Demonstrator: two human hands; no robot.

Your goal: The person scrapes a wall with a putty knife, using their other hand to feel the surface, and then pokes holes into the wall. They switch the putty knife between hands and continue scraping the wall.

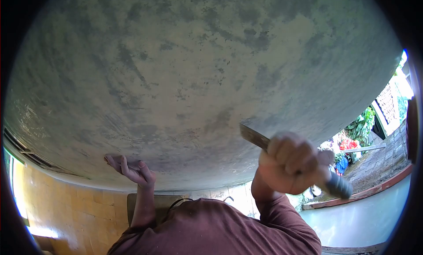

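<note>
My right hand [293,164] is closed in a fist around a knife-like tool with a broad, flat metal blade [254,136]. The blade points up and left, overlapping the wall in this view. Below the fist sticks out the dark grey butt of its handle [338,185], slightly blurred. At the lower left, my left hand [133,170] is raised close to the wall, its fingers bent but apart, with nothing visible in them. The wall [198,87] fills most of the view, pale and blotched with dark grey patches and scrape marks.
A yellowish tiled floor [83,206] spreads at the lower left, with a brown chair back [131,206] behind my left arm. On the right are a window opening with a reddish sill [370,191], green plants [362,125], red flowers [348,144] and paving outside.
</note>
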